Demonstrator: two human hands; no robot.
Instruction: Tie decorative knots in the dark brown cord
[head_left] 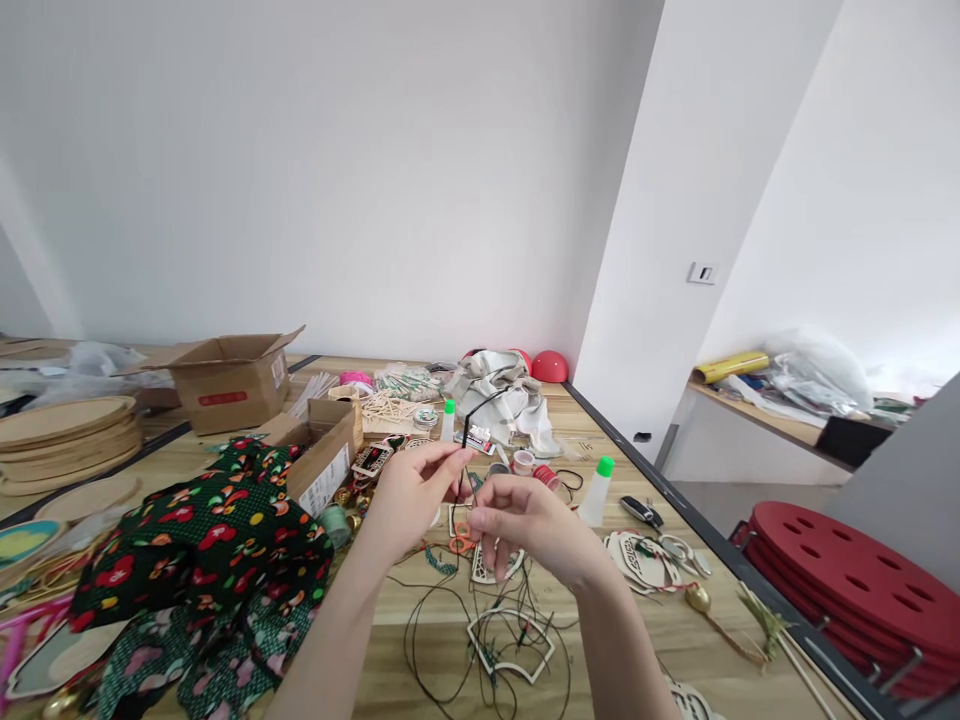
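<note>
My left hand (427, 485) pinches a thin black cord (466, 425) between thumb and forefinger, and a bent length of it sticks up above the fingertips. Close on its right, my right hand (529, 520) has its fingers curled, thumb and forefinger closed on the cord's lower part. Both hands are raised over the table. Below them lie loose loops of dark cord (411, 640) and a pale wooden fan-shaped frame (543, 667). Orange-handled scissors (460, 543) and a small cut-out wooden piece (484, 570) are partly hidden behind the fingers.
Left are patterned fabric (217, 540), a cardboard box (232, 385) and stacked round wooden boards (67, 440). A green-capped bottle (596, 495), a car key (641, 512) and wooden cut-outs (637, 562) sit right. Red stools (862, 560) stand beyond the table's right edge.
</note>
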